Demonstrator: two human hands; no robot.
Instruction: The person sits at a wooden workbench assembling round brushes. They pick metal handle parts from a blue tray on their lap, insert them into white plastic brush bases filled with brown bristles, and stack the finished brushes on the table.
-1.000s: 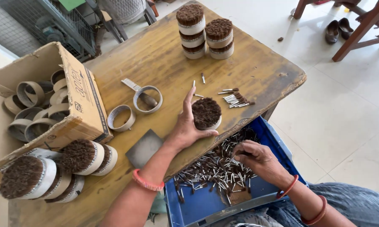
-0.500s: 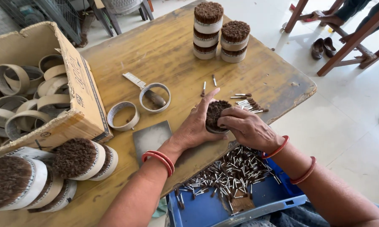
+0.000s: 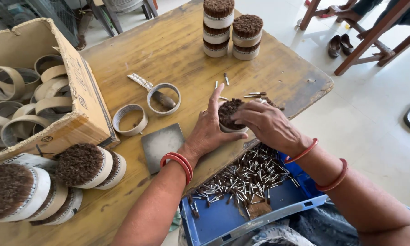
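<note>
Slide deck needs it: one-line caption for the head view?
Left hand and right hand cup a round white-banded brown bristle bundle on a worn wooden table, above a blue plastic tray of small metal-tipped tufts.

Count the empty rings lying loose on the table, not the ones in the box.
2. One empty ring lies beside the cardboard box; the other ring sits farther back with a dark tool inside it. More may be hidden behind the box.
</note>
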